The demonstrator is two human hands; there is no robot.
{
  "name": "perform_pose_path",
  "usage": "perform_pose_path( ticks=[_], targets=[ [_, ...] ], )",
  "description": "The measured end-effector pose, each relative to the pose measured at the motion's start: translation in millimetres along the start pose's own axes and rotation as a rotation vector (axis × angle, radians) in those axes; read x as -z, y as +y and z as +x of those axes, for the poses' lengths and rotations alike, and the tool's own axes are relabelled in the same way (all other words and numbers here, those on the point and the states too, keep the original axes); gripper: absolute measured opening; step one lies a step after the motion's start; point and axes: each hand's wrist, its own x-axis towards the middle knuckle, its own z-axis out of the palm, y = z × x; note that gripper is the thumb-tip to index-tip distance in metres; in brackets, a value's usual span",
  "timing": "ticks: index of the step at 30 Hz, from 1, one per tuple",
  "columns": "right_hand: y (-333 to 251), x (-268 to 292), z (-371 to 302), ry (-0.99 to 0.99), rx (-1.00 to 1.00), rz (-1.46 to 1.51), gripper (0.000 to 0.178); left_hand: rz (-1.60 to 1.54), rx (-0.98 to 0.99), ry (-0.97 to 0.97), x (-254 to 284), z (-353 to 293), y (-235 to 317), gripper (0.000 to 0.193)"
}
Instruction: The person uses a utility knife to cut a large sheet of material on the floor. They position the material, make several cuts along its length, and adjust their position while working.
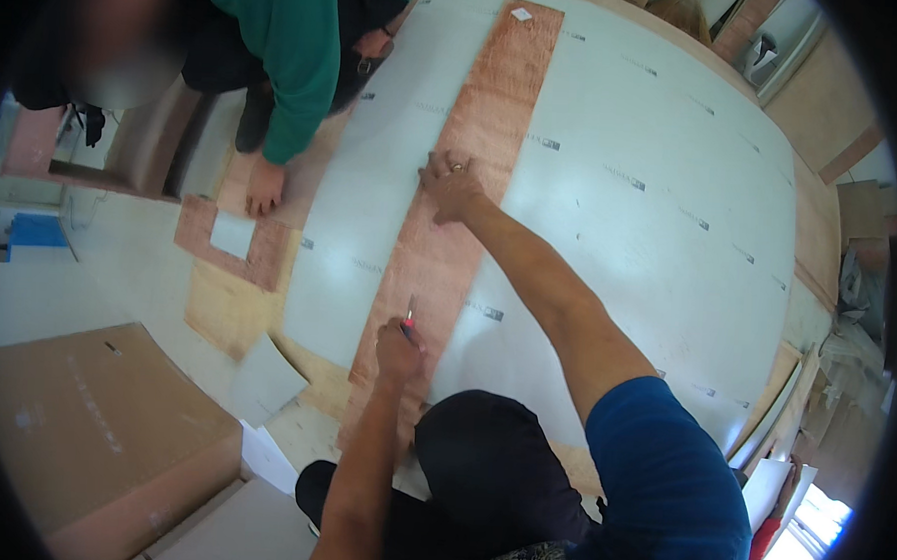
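Note:
A long reddish-brown plywood strip (487, 92) lies slantwise across a large white sheet (610, 247) with small printed marks. My right hand (452, 188) is spread on the strip, fingers apart, with a ring on one finger. Nearer to me, my left hand (399, 354) is closed around a red-handled utility knife (408, 323). The blade points away from me and is at or just above the strip's face; contact cannot be made out. A small white label (521, 15) sits at the strip's far end.
At far left a co-worker in a green sleeve (303, 63) crouches, one hand (265, 187) on a board. Near it lies a brown frame-shaped piece (193, 227) with a cutout. A cardboard box (102, 415) stands at near left. White offcuts (267, 380) lie beside it.

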Motion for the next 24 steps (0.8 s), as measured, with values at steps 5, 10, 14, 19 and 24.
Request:
perform_pose_path(
  ticks=[5,10,14,19,24],
  targets=[
    [14,-38,-48,0.002,-0.050,0.173,0.126,0.120,0.024,0.085,1,2,-10,0.023],
    [0,-57,-115,0.049,0.016,-0.041,0.129,0.177,0.102,0.009,-2,-6,1,0.066],
    [-5,-46,-102,0.010,0.002,-0.079,0.136,0.148,0.112,-0.046,8,8,-2,0.069],
    [-2,-50,-96,-0.013,-0.052,-0.110,0.139,0.152,0.088,-0.097,10,11,8,0.068],
    [-25,-27,-94,-0.126,-0.077,-0.122,0.144,0.108,0.022,-0.096,10,12,-15,0.061]
  ],
)
